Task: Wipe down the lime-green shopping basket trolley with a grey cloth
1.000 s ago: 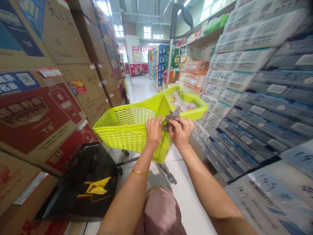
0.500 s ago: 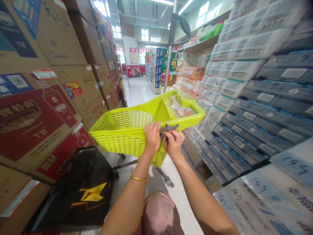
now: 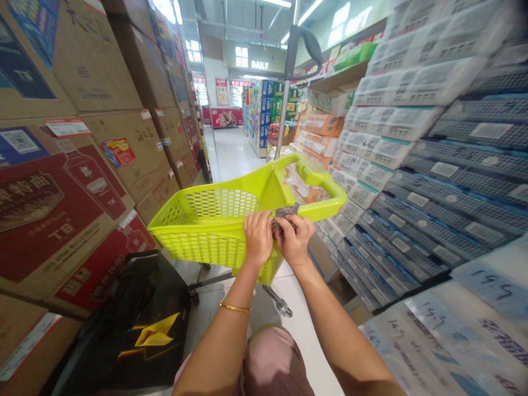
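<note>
A lime-green shopping cart [image 3: 206, 234] with a perforated basket stands in front of me. My left hand [image 3: 258, 236] is closed over its near rim, fingers on top and thumb side close to my right hand. A grey-brown cloth [image 3: 287, 211] lies folded over the rim just right of the left hand. My right hand [image 3: 293, 236] pinches this cloth against the rim, its fingertips partly hidden in the folds. Behind the hands, the cart's small rear compartment holds a clear package with orange print [image 3: 305, 190].
Stacked cartons [image 3: 53, 203] line the left side, with a black bag [image 3: 136, 319] on the floor before them. Packs of tissue-like goods [image 3: 388, 124] and dark checked packs [image 3: 412, 214] rise on the right. A metal pole [image 3: 284, 121] stands behind the cart.
The cloth, crumpled with ragged tips earlier, now lies flatter and wraps over the rim. My right hand has shifted slightly with it; my left hand keeps its place.
</note>
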Demonstrator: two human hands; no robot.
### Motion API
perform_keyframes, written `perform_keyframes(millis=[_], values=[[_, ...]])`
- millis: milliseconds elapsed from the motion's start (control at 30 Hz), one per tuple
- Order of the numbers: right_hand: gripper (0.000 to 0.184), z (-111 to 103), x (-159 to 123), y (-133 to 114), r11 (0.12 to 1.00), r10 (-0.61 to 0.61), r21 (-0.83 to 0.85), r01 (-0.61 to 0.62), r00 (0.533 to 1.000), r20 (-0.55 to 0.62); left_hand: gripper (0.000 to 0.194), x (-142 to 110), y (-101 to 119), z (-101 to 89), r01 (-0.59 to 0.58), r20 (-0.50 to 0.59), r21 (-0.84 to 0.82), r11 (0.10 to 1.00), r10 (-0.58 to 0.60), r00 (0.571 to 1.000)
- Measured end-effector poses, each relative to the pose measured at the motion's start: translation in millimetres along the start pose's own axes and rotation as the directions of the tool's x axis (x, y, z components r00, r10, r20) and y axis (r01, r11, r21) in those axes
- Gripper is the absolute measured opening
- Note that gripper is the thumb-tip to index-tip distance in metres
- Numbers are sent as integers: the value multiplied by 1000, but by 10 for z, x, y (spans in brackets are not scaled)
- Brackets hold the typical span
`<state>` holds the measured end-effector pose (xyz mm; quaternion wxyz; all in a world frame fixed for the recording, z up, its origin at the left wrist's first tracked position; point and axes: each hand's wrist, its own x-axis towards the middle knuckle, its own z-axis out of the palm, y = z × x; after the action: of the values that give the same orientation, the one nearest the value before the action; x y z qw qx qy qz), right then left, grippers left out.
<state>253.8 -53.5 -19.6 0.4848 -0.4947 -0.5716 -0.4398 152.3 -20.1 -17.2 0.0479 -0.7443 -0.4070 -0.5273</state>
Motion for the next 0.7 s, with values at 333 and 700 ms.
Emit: perform_keyframes(millis=[333,700], values=[[17,-40,-252,-22,996,36,83,-38,999,32,36,7,28,-15,23,7,-57,998,-23,1000],[14,-132,-489,-34,995,38,88,-47,994,101,38,36,86,-39,71,1,-81,994,-71,997]])
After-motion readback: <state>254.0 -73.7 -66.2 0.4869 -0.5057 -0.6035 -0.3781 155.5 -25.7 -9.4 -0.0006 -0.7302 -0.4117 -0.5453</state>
